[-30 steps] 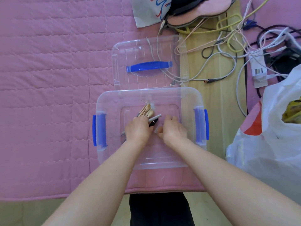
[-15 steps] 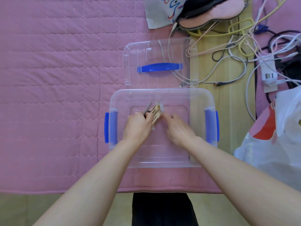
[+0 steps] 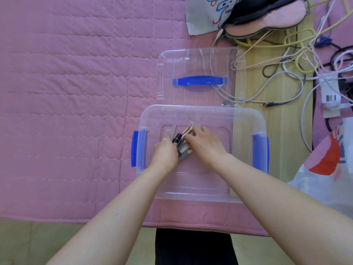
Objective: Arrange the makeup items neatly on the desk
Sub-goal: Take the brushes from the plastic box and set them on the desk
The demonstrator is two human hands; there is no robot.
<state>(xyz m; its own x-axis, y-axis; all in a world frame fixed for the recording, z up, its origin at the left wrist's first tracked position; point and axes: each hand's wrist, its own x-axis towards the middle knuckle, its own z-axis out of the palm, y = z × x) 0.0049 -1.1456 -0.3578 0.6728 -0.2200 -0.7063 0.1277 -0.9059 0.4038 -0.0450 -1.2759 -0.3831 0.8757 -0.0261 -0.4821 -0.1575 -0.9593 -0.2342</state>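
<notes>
A clear plastic box (image 3: 244, 119) with blue side clips stands open on the pink quilt. Both my hands reach inside it. My left hand (image 3: 166, 152) grips a bundle of makeup items (image 3: 182, 149): a dark tube with a silver band, grey sticks and pale wooden brush handles. My right hand (image 3: 205, 144) curls its fingers over the same bundle from the right, holding the wooden brush handles (image 3: 188, 131). The lower ends of the items are hidden by my hands.
The box's clear lid (image 3: 198, 73) with a blue handle lies just beyond the box. Tangled cables (image 3: 286, 60) and a power strip (image 3: 330, 94) cover the wooden strip at right. A white plastic bag (image 3: 324, 184) sits at the right; a pink slipper (image 3: 271, 12) lies at the top.
The bundle has turned and been gathered tighter between my hands; the dark tube now shows by my left thumb. My right hand has closed in over the brush handles.
</notes>
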